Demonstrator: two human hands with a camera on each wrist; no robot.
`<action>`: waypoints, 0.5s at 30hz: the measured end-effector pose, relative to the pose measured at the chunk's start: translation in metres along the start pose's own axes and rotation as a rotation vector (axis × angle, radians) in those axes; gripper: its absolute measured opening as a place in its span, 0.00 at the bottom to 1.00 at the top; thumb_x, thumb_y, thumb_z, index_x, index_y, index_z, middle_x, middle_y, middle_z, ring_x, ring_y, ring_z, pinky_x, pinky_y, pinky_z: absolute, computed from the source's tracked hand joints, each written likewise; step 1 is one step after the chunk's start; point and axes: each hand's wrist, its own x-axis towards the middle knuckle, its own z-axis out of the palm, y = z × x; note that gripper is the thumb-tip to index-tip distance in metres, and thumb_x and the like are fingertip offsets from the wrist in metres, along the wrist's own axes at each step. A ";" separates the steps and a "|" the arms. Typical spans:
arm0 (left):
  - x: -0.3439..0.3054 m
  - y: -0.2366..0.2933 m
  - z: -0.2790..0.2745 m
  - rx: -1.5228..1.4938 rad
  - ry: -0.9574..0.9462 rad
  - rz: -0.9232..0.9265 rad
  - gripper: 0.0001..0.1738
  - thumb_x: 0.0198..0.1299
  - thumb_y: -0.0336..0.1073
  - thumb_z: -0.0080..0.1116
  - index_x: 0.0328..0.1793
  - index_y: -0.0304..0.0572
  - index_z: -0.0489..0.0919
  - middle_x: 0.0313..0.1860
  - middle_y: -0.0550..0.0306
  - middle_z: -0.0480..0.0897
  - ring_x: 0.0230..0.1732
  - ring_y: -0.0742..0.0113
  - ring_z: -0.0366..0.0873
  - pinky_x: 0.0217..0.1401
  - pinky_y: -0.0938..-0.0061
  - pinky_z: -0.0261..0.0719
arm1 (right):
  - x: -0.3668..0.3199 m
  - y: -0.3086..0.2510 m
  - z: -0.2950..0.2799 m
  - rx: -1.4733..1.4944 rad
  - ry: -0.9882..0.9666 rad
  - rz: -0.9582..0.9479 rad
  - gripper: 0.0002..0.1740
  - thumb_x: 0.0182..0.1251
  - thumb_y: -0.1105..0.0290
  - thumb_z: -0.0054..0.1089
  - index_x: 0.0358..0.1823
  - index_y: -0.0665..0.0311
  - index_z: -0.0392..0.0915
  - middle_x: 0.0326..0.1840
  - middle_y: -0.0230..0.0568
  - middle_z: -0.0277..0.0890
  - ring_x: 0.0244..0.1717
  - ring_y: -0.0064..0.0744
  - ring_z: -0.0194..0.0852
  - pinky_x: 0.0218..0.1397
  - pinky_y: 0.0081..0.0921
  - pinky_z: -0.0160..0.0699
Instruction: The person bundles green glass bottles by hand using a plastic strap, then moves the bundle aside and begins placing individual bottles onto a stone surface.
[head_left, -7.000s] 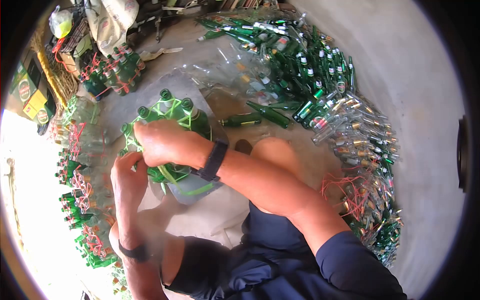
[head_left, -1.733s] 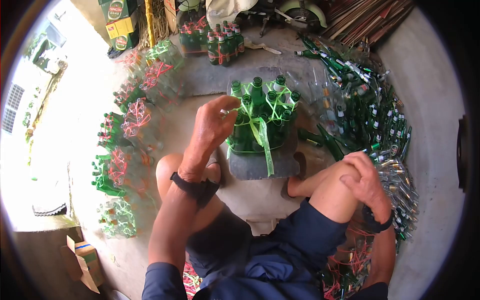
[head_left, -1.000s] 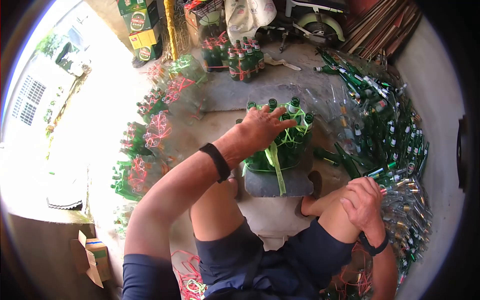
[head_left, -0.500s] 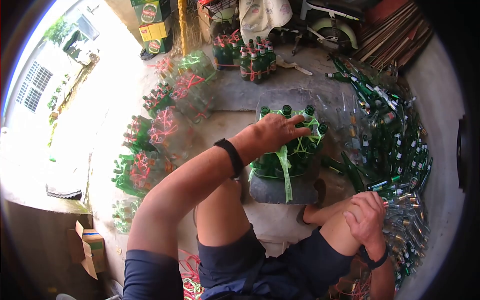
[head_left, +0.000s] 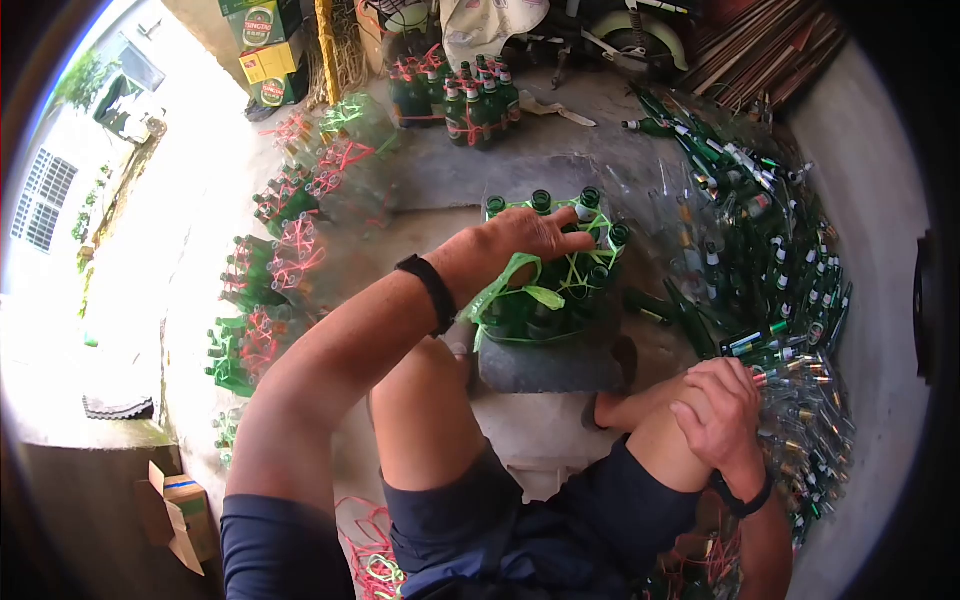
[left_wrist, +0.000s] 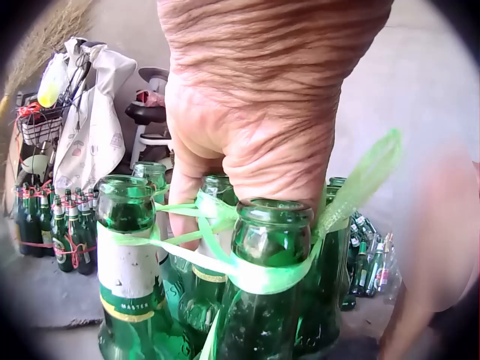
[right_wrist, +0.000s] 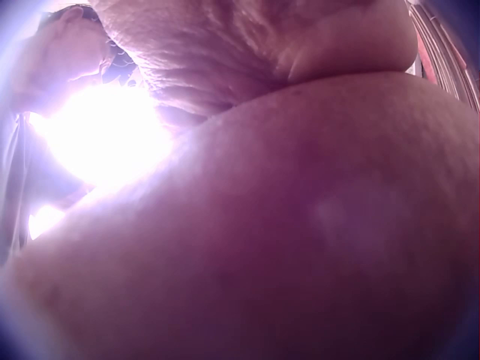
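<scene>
Green bottles (head_left: 546, 318) (bound with lime tape (left_wrist: 271, 276)) stand upright

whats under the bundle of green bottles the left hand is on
A dark grey slab; its near end shows in front of the bundle of green bottles in the head view. The part directly beneath the bundle is covered and can't be seen.

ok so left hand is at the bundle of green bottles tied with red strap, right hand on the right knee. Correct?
One fix: the strap is light green, not red; the left wrist view shows it plainly. Left hand at the bundle of green bottles and right hand on the right knee stand.
</scene>
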 end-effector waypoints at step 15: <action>-0.013 0.008 -0.002 -0.037 0.176 0.002 0.44 0.50 0.24 0.70 0.75 0.62 0.72 0.62 0.49 0.76 0.55 0.36 0.85 0.51 0.47 0.89 | 0.008 0.000 0.006 0.031 -0.006 0.008 0.17 0.48 0.71 0.78 0.40 0.66 0.84 0.47 0.44 0.84 0.51 0.51 0.82 0.55 0.43 0.80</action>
